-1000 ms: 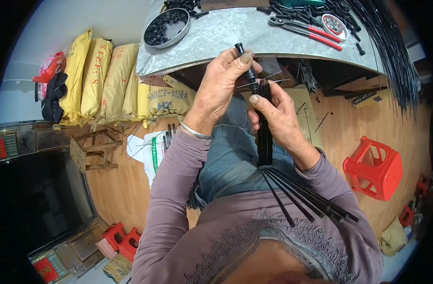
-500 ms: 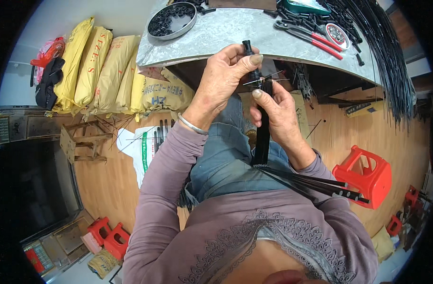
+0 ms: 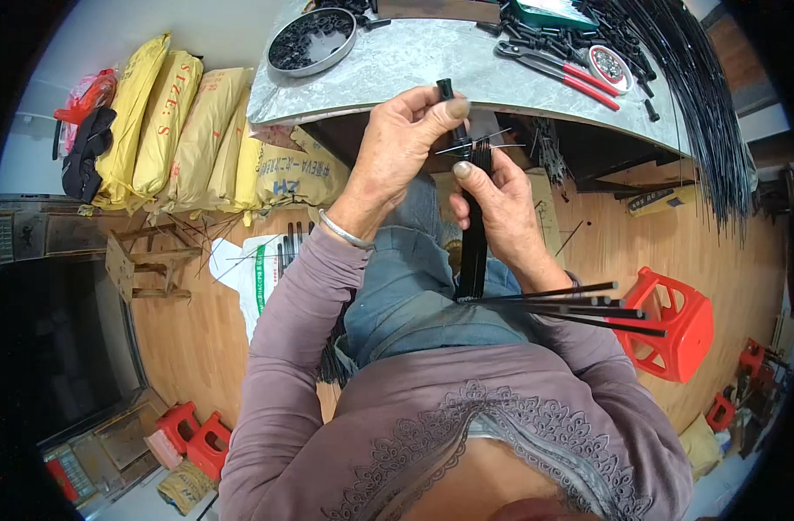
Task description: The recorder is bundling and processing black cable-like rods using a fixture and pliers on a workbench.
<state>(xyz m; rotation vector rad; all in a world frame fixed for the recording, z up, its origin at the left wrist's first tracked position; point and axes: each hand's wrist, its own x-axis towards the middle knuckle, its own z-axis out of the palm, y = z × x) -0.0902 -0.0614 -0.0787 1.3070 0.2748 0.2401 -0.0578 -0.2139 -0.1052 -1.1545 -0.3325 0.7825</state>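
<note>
My left hand (image 3: 386,149) is closed, thumb and fingers pinching a black tubular plastic fitting (image 3: 446,90) that stands nearly upright just off the table's front edge. Below it, my right hand (image 3: 508,215) grips the upper end of a flat bundle of thin black ribs (image 3: 473,256), resembling a folded umbrella frame, with the thumb close to the fitting's lower end. Thin metal wires (image 3: 504,132) stick out sideways where the two parts meet; the joint itself is partly covered by fingers. The bundle hangs down to my lap, where thicker black rods (image 3: 579,306) fan out rightward.
On the grey table (image 3: 414,59) are a round tray of small black parts (image 3: 312,43), red-handled pliers (image 3: 557,76), a dish of metal bits (image 3: 610,66) and long black rods (image 3: 701,104). Yellow sacks (image 3: 173,130) stand left; a red stool (image 3: 679,326) is at right.
The whole view has shifted slightly left. The fitting and both hands keep nearly the same pose, and the thicker rods over my lap have swung and spread a little differently.
</note>
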